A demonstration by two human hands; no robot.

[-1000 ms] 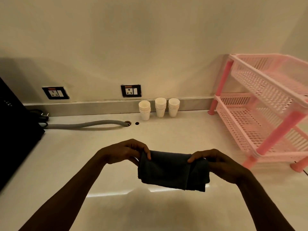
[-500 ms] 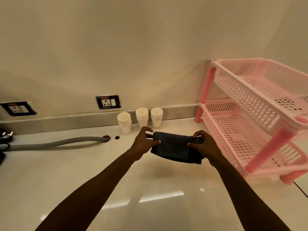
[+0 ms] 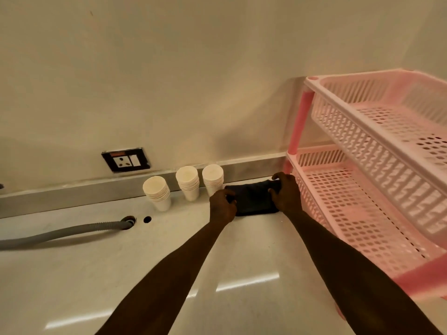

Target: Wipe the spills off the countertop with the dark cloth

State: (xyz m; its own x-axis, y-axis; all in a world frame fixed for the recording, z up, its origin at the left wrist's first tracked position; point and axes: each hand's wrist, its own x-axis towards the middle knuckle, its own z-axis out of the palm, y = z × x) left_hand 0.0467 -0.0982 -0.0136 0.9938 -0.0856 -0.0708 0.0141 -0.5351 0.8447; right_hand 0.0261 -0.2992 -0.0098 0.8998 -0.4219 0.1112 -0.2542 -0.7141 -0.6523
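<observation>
The folded dark cloth (image 3: 252, 199) lies on the pale countertop (image 3: 96, 274) at the back, close to the wall's grey skirting. My left hand (image 3: 222, 206) grips its left end and my right hand (image 3: 285, 193) grips its right end. Both arms reach far forward. The cloth sits between the rightmost cup stack and the pink rack. No spill stands out on the glossy surface.
Three stacks of white paper cups (image 3: 187, 184) stand along the back edge, left of the cloth. A pink two-tier plastic rack (image 3: 367, 189) fills the right side. A grey hose (image 3: 60, 234) runs into a hole at left. A wall socket (image 3: 125, 160) sits above.
Both hands carried the cloth from mid-air near me forward and down to the back of the counter beside the rack. The view turned right, and the black appliance left the frame.
</observation>
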